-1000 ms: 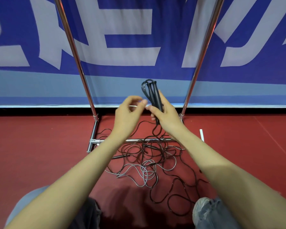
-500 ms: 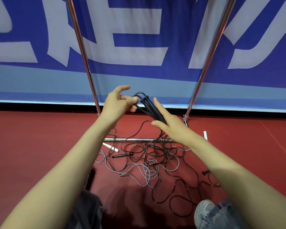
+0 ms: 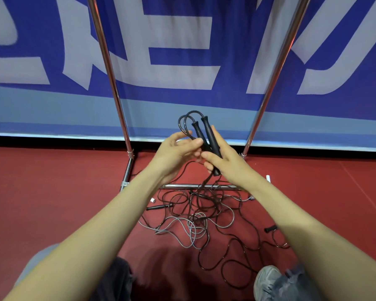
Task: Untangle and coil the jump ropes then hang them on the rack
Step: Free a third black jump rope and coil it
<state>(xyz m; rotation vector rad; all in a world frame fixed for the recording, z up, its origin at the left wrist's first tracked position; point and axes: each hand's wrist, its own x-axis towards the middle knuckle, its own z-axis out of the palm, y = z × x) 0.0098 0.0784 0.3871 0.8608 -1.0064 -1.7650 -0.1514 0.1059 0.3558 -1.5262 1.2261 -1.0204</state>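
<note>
My right hand [image 3: 228,161] grips the two black handles [image 3: 206,132] of a black jump rope, held upright side by side in front of the rack. The rope loops above them [image 3: 188,120] and trails down to the floor. My left hand [image 3: 176,152] meets the right one and pinches the black cord beside the handles. On the red floor below lies a tangle of black and grey ropes [image 3: 204,220]. The chrome rack stands behind, with a left post [image 3: 111,79], a right post [image 3: 276,68] and a low crossbar [image 3: 182,186].
Loose black handles lie on the floor at left [image 3: 159,207] and right [image 3: 270,229]. White handle ends show near the rack base [image 3: 268,178]. A blue and white banner [image 3: 182,51] closes off the back. My knees and a grey shoe [image 3: 267,281] sit at the bottom.
The handles have swung from tilted left to nearly upright and risen a little. My left hand has closed in from a loose reach to pinch the cord next to my right hand.
</note>
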